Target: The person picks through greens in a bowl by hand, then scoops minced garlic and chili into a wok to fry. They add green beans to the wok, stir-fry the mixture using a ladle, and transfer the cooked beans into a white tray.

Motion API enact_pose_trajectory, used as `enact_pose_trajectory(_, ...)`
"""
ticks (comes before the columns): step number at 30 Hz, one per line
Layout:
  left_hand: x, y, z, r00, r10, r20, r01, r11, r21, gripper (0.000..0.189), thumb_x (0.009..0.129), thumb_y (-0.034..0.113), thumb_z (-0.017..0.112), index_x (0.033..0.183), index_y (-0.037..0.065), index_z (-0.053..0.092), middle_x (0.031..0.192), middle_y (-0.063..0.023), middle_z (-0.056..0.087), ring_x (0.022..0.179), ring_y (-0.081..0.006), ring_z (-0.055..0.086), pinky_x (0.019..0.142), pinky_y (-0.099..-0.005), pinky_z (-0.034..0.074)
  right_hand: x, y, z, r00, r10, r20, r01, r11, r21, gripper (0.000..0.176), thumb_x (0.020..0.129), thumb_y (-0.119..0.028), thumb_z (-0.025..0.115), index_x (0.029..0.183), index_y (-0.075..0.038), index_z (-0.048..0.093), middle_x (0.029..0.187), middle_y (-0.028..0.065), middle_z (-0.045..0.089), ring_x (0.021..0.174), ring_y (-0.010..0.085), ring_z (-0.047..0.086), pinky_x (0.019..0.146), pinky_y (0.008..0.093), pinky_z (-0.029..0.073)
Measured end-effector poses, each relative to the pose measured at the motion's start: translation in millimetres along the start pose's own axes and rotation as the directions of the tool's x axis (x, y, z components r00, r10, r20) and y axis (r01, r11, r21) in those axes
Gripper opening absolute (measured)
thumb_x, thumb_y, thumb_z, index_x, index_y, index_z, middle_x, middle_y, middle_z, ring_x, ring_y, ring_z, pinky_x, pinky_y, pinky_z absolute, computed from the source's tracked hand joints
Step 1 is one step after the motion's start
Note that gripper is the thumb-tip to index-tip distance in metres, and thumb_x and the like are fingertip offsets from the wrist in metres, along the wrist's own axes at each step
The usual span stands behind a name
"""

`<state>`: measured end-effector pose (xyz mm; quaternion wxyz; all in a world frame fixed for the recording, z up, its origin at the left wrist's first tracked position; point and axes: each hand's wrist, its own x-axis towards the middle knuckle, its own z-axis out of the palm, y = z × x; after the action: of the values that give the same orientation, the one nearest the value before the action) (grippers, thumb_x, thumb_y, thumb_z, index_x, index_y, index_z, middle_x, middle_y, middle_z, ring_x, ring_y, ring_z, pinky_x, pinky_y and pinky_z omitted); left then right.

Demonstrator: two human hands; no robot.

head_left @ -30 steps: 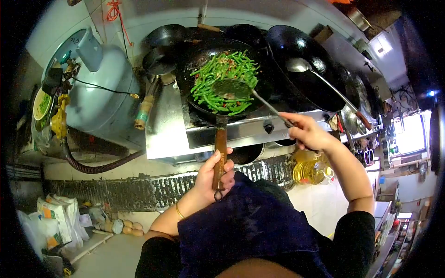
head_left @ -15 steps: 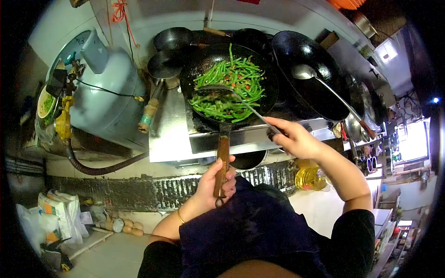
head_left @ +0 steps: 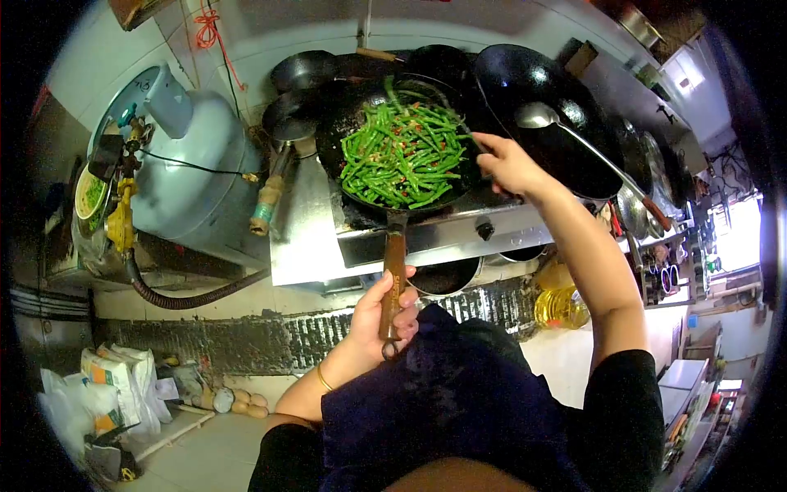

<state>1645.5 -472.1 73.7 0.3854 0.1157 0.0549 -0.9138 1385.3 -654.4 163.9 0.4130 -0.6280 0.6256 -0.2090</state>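
My left hand (head_left: 385,307) is wrapped round the brown wooden handle (head_left: 395,254) of a dark wok on the stove. The wok (head_left: 332,135) holds a heap of glossy green beans (head_left: 402,156) with small red bits among them. Above the wok's right rim, my right hand (head_left: 510,166) grips the handle of a metal wok spatula (head_left: 464,125). Its head reaches to the far side of the wok, smeared by motion, with beans around it. Part of the spatula handle is hidden in my fingers.
A larger black wok (head_left: 566,156) holding a metal ladle (head_left: 537,116) stands to the right. Small pans (head_left: 291,119) sit left of the beans, near a grey gas cylinder (head_left: 197,156) with a hose. A jug of yellow oil (head_left: 561,307) is below the stove's right side.
My right hand has moved up, taking the spatula from the near left of the beans to the far side. The beans have shifted. My left hand still holds the wok handle.
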Motion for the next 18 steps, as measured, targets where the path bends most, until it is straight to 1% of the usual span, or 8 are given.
enact_pose_trajectory(4,-0.8,-0.1,2.0,1.0,0.003,-0.014,-0.004,1.0,-0.008,0.034,0.097,0.038,0.046,0.117,0.011,0.05,0.072,-0.0001,0.05,0.048,-0.0105,0.048,0.041,-0.0259,0.043,-29.2,-18.3,10.5,0.982,-0.021,0.189,0.049,0.988,-0.149,0.053,0.088,-0.012,0.05,0.139,-0.003,0.041,0.075,0.0066,0.06,0.049,0.0123,0.054,0.049,0.0275,0.046)
enact_pose_trajectory(6,-0.3,1.5,-5.8,0.999,-0.012,0.044,0.014,0.999,-0.047,0.033,0.098,0.036,0.044,0.12,0.012,0.05,0.075,-0.002,0.051,0.051,-0.0122,0.049,0.044,-0.0279,0.045,-51.3,-24.7,-7.8,0.972,-0.065,0.225,0.102,0.982,-0.156,0.053,0.087,-0.008,0.05,0.14,-0.007,0.041,0.065,0.0002,0.05,0.047,0.0083,0.046,0.045,0.0245,0.041)
enact_pose_trajectory(9,-0.5,2.6,-6.7,0.998,-0.017,0.064,0.02,0.999,-0.045,0.033,0.099,0.036,0.043,0.121,0.013,0.05,0.076,-0.0029,0.052,0.052,-0.0129,0.048,0.045,-0.0287,0.045,-89.5,-48.2,-50.7,0.932,-0.273,0.24,0.358,0.801,-0.48,0.051,0.081,-0.003,0.054,0.131,-0.004,0.049,0.086,0.0118,0.063,0.07,0.0192,0.06,0.069,0.0321,0.05)
enact_pose_trajectory(12,-0.6,2.7,-7.9,0.998,-0.027,0.06,0.03,0.999,-0.045,0.034,0.099,0.037,0.043,0.122,0.013,0.05,0.076,-0.0028,0.051,0.051,-0.0126,0.047,0.045,-0.0284,0.044,-125.9,-81.5,-84.2,0.95,-0.21,0.23,0.31,0.714,-0.628,0.05,0.075,0.001,0.058,0.124,-0.003,0.055,0.113,0.0199,0.063,0.101,0.0302,0.063,0.089,0.0369,0.047)
enact_pose_trajectory(13,0.3,2.9,-8.0,0.998,-0.034,0.06,0.038,0.998,-0.05,0.034,0.099,0.037,0.043,0.122,0.013,0.05,0.075,-0.0027,0.05,0.051,-0.0125,0.046,0.045,-0.0284,0.043,-129.9,-78.5,-91.7,0.908,-0.333,0.254,0.415,0.634,-0.653,0.044,0.078,-0.009,0.062,0.122,-0.009,0.058,0.102,0.0197,0.065,0.09,0.0362,0.063,0.08,0.0407,0.05)
enact_pose_trajectory(16,-1.4,4.4,-2.1,0.998,-0.047,0.048,0.049,0.998,-0.046,0.035,0.098,0.038,0.043,0.124,0.014,0.049,0.075,-0.0023,0.05,0.05,-0.0122,0.045,0.044,-0.0277,0.042,-136.8,-85.6,-95.8,0.942,-0.176,0.285,0.334,0.547,-0.767,0.043,0.077,-0.008,0.062,0.12,-0.01,0.059,0.097,0.019,0.066,0.088,0.0374,0.063,0.077,0.0423,0.05)
enact_pose_trajectory(17,-2.2,4.6,-1.8,0.997,-0.052,0.055,0.055,0.997,-0.049,0.035,0.098,0.038,0.043,0.124,0.014,0.049,0.075,-0.0022,0.049,0.05,-0.0123,0.045,0.044,-0.0277,0.042,-130.3,-86.3,-87.8,0.923,-0.223,0.313,0.384,0.53,-0.756,0.043,0.076,-0.008,0.062,0.119,-0.011,0.06,0.094,0.0188,0.066,0.085,0.0382,0.063,0.076,0.0438,0.05)
enact_pose_trajectory(18,-2.2,5.0,-1.3,0.996,-0.06,0.062,0.063,0.997,-0.052,0.036,0.098,0.038,0.043,0.125,0.015,0.048,0.075,-0.0021,0.049,0.05,-0.0123,0.045,0.044,-0.0276,0.042,-119.3,-78.6,-77.3,0.941,-0.179,0.287,0.338,0.509,-0.792,0.048,0.073,-0.003,0.061,0.121,-0.007,0.058,0.102,0.0201,0.065,0.09,0.0373,0.062,0.08,0.0435,0.05)
